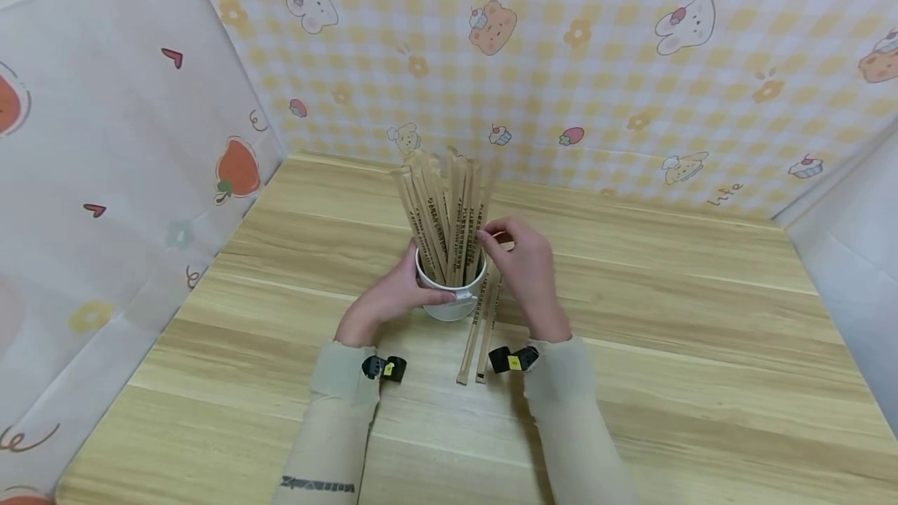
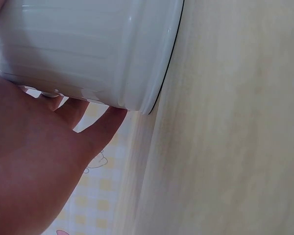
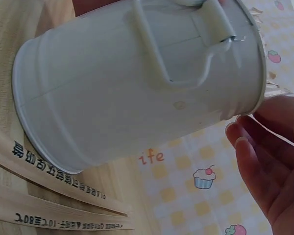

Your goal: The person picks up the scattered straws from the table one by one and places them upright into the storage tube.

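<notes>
A white metal bucket (image 1: 449, 310) with a wire handle stands upright on the table, holding a bundle of paper-wrapped straws (image 1: 438, 217). My left hand (image 1: 393, 287) grips its left side, thumb across the front near the rim; fingers support the far side in the left wrist view. At the right rim my right hand (image 1: 525, 263) pinches a wrapped straw (image 1: 484, 209) between thumb and index finger, its upper end blurred. In the right wrist view the pinch itself is hardly visible, beyond the rim. Two printed wrapped straws (image 1: 470, 345) lie on the table just right of the bucket.
The wood-grain table (image 1: 701, 318) extends to both sides. Behind it hangs a yellow checked cloth (image 1: 547, 84) with cartoon prints, and a white printed cloth (image 1: 140, 115) borders the left. Both wrists wear black camera straps (image 1: 514, 361).
</notes>
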{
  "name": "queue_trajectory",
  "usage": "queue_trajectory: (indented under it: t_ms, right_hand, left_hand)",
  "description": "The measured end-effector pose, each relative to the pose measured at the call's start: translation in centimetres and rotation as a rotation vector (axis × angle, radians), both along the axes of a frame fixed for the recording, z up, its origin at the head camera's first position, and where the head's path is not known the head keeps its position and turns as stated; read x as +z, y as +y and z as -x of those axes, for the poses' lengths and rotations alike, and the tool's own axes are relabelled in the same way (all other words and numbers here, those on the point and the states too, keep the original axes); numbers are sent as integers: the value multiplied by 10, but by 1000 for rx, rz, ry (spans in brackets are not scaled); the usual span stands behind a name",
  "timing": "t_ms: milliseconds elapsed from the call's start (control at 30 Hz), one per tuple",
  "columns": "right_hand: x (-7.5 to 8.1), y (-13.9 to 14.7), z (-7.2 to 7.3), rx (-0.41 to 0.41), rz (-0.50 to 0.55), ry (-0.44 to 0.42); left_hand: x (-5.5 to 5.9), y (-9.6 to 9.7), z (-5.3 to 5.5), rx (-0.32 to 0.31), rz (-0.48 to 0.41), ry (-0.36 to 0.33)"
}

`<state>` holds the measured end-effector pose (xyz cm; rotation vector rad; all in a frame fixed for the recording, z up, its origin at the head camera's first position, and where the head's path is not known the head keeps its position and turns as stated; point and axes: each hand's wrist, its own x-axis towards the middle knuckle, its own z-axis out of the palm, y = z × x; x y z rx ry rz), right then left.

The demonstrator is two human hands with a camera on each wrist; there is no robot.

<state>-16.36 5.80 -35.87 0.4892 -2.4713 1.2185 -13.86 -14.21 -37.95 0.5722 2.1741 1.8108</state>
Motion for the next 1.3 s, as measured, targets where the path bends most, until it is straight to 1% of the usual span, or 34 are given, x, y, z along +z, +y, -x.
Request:
queue_trajectory:
  t_ms: [167, 300, 433, 500, 567, 667, 733, 800, 867, 933, 1000, 1133, 1300]
  right_hand:
    - [-3, -1, 1, -1, -53, -39]
    - [-3, -2, 1, 7, -60, -69]
    - [0, 2, 0, 33, -57, -154]
    - [1, 3, 0, 42, -32, -208]
    - [1, 5, 1, 53, 17, -253]
    - [0, 6, 2, 65, 113, -285]
    - [-1, 7, 3, 48, 136, -287]
    - [-3, 9, 4, -1, 112, -279]
    - [-6, 11, 6, -63, 67, -277]
    - [-11, 14, 7, -107, 6, -302]
    - [-17, 17, 7, -135, -42, -350]
    - [-28, 24, 5, -142, -157, -455]
    - [-37, 28, 1, -119, -237, -583]
  left_hand:
    - [0, 0, 0, -10, -20, 12]
    - [-1, 1, 0, -12, -31, 10]
    - [-1, 0, -1, -6, -17, 2]
    - [0, 0, 0, -4, -13, 0]
    - [0, 0, 0, -2, -9, -1]
    - [0, 0, 0, -1, -8, 4]
    - [0, 0, 0, -1, -6, 6]
    - [0, 0, 0, 0, -8, 8]
    - [0, -1, 0, 3, -11, 11]
    - [1, -1, 0, 9, -12, 20]
    - [2, -1, -1, 6, -18, 29]
    - [2, 1, -2, 3, -16, 35]
    - [1, 2, -1, 19, -6, 18]
